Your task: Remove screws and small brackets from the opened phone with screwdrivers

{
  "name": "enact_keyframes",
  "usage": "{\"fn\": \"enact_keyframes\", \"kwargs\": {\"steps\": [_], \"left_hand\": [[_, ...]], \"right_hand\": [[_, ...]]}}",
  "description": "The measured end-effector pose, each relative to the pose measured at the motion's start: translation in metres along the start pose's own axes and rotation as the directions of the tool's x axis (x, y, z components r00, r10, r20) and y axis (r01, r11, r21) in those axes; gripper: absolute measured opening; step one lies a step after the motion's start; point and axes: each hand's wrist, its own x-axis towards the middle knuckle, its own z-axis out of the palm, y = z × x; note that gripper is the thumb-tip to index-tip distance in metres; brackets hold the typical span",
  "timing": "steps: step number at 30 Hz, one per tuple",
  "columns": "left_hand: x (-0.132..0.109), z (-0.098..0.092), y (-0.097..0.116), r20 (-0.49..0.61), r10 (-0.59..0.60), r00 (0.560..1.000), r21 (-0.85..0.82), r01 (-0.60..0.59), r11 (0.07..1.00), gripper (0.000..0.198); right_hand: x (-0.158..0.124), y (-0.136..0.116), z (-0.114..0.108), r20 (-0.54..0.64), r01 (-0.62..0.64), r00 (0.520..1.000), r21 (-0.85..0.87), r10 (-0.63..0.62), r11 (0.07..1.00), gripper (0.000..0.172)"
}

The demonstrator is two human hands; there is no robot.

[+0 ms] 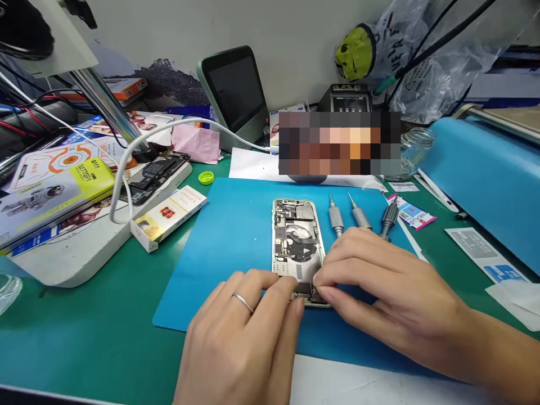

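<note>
An opened phone lies face down on a blue mat, its inner boards and coil exposed. My left hand, a ring on one finger, has its fingertips bent down on the phone's near left corner. My right hand comes in from the right, its fingers pressed together on the near right end of the phone. What lies under the fingertips, if anything, is hidden. Three grey screwdrivers lie side by side on the mat just right of the phone.
A white and gold box lies left of the mat. Farther left stand a microscope base with booklets and a white cable. A grey smart display, glass jar, green bottle cap and blue roll surround the mat.
</note>
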Motion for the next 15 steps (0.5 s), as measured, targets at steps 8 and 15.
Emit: {"fn": "enact_keyframes", "kwargs": {"steps": [8, 15], "left_hand": [[-0.0017, -0.0013, 0.0007, 0.025, 0.039, 0.999, 0.041, -0.040, 0.998, 0.012], [-0.0010, 0.0008, 0.0004, 0.046, 0.052, 0.998, 0.038, -0.054, 0.998, 0.011]], "right_hand": [[-0.0044, -0.0024, 0.0090, 0.062, 0.001, 0.998, 0.004, -0.001, 1.000, 0.017], [-0.0037, -0.0055, 0.0072, 0.106, -0.013, 0.994, -0.012, 0.014, 1.000, 0.026]]}}
